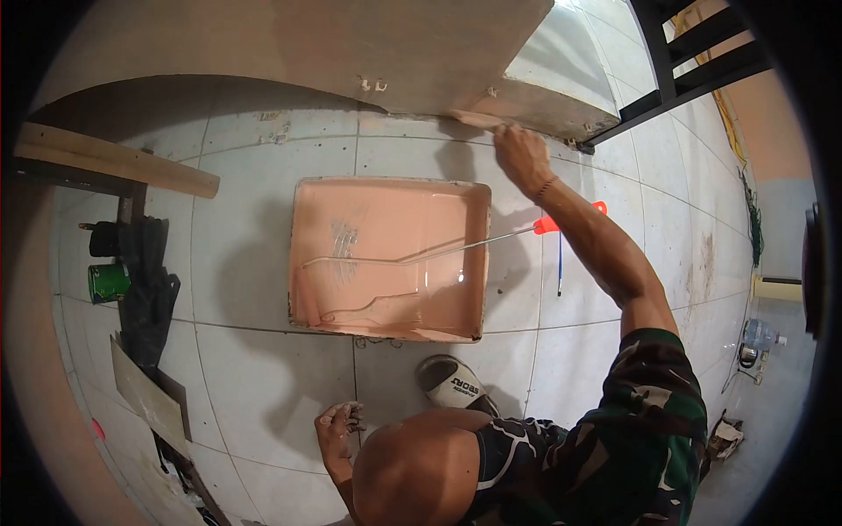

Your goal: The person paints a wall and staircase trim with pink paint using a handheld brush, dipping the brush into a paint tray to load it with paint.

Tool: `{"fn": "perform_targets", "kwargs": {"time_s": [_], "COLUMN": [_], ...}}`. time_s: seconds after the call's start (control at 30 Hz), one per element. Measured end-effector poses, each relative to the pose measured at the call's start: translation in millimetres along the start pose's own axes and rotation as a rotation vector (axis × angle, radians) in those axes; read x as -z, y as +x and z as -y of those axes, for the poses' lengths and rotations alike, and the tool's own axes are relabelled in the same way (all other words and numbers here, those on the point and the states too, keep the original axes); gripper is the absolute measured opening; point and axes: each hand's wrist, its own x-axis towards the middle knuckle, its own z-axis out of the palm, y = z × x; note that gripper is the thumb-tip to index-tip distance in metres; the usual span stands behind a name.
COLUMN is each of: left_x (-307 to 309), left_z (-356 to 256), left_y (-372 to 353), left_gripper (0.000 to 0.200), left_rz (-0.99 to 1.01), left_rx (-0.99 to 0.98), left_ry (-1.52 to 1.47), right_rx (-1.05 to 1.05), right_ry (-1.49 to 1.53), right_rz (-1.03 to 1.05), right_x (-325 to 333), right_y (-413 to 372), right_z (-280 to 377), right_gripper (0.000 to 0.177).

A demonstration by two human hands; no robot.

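My right hand (523,158) is closed on a paintbrush (476,118), its flat peach-coated end lying against the bottom edge of the wall panel (421,53). Its handle is hidden in my fist. My left hand (338,430), smeared with paint, hovers beside my bent knee with fingers loosely curled and apart, nothing in it. Between them on the floor sits a paint tray (386,210) coated in peach paint. A paint roller (307,298) lies in the tray, its wire frame crossing the rim to a red handle (545,225) under my right forearm.
A thin blue stick (560,267) lies on the tiles right of the tray. To the left are a wooden beam (114,158), a green can (107,283) and dark cloth (147,289). Black metal rails (658,105) stand at upper right. My sandalled foot (456,381) is below the tray.
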Motion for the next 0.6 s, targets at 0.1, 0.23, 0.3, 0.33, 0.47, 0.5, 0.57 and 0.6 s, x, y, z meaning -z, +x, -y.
{"fn": "perform_targets", "kwargs": {"time_s": [0.1, 0.23, 0.3, 0.33, 0.47, 0.5, 0.57, 0.6], "left_x": [-12.3, -7.7, -9.2, -9.1, -12.0, -12.4, -12.7, -14.7], "left_z": [-10.5, -4.0, -4.5, -5.3, -6.4, -5.5, -4.5, -6.0], "left_y": [-0.9, 10.2, 13.8, 14.0, 10.8, 10.8, 11.3, 11.1], "left_gripper": [0.024, 0.024, 0.025, 0.025, 0.024, 0.024, 0.024, 0.024], "left_rz": [-0.022, 0.017, 0.054, 0.051, 0.030, 0.033, 0.038, 0.043], "left_rx": [0.013, 0.007, 0.005, 0.001, 0.007, 0.011, 0.050, 0.050], "left_ry": [-0.046, -0.001, 0.006, 0.006, 0.016, 0.019, 0.054, 0.057], "right_rx": [0.002, -0.046, -0.052, -0.051, -0.182, -0.196, -0.217, -0.181], "right_ry": [-0.006, -0.038, -0.063, -0.081, -0.040, -0.027, -0.019, -0.016], "right_rz": [0.082, 0.029, 0.006, -0.016, -0.120, -0.115, -0.108, -0.093], "right_x": [-0.8, 2.9, 4.4, 4.7, 50.6, 59.6, 59.7, 50.0], "right_y": [-18.4, -21.8, -19.1, -18.6, -52.7, -62.8, -70.0, -70.5], "right_z": [-40.8, -71.7, -84.0, -86.6, -76.7, -73.4, -74.2, -75.5], "right_gripper": [0.017, 0.015, 0.014, 0.014, 0.015, 0.014, 0.014, 0.014]}}
